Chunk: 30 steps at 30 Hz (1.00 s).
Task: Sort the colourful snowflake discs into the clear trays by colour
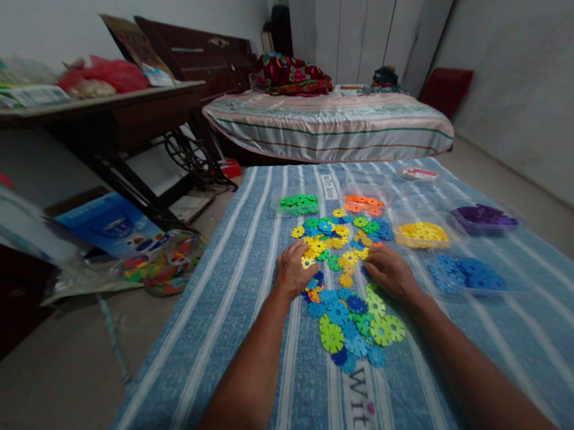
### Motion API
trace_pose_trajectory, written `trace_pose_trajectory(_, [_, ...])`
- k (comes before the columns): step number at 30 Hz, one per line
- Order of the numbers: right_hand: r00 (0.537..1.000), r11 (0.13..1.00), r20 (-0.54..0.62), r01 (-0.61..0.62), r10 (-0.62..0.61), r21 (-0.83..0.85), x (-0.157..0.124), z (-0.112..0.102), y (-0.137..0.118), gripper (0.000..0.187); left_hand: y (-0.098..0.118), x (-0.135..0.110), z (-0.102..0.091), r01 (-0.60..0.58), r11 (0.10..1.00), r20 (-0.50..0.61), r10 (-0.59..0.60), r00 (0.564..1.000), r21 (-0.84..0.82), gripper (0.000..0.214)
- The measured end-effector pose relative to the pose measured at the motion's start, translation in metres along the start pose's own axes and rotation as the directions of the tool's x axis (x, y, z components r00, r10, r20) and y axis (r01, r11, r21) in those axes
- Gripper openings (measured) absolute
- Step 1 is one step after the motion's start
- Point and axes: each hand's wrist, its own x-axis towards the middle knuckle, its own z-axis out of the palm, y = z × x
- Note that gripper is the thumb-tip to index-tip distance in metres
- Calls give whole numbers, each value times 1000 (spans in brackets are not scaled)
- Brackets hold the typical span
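Observation:
A mixed heap of flat, notched plastic snowflake discs (pixel 338 312) lies on the striped cloth. My left hand (pixel 291 268) rests at its left edge, thumb and fingers apart around some yellow discs (pixel 317 245). On the other side, my right hand (pixel 391 272) touches the heap's right edge with bent fingers, the thumb apart from them; I see no disc held in it. Larger lime-green discs (pixel 381 330) and blue ones lie nearest me. Clear tubs hold sorted discs: green (pixel 299 205), orange (pixel 364 204), yellow (pixel 423 234), purple (pixel 484 217) and blue (pixel 468 273).
A small clear box with red and white contents (pixel 419 174) sits at the far right of the blue striped cloth (pixel 215 310). Beyond stands a bed (pixel 330 125). To the left are a sewing-machine table (pixel 129 104) and bags of colourful pieces (pixel 173 264) on the floor.

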Motion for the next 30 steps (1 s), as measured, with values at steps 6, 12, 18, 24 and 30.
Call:
trace_pose_trajectory(6, [1000,1000,11,-17,17,-14,-1,1,1,20,-5,2,0,3,993,-70,-11,998,-118,29])
trace_pose_trajectory(12, [1000,1000,4,0,0,-18,-2,3,3,21,-5,2,-2,73,989,-119,-89,989,-131,35])
trace_pose_trajectory(18, [1000,991,5,6,-6,-133,1,4,-4,23,-1,3,-5,120,983,-120,-138,983,-142,39])
trace_pose_trajectory(24, [980,978,128,170,-155,-120,7,12,-63,18,-1,4,-5,119,983,-151,-140,979,-141,39])
trace_pose_trajectory(30, [905,947,350,298,-241,-121,-2,31,-114,17,1,3,-6,128,982,-148,-148,978,-136,36])
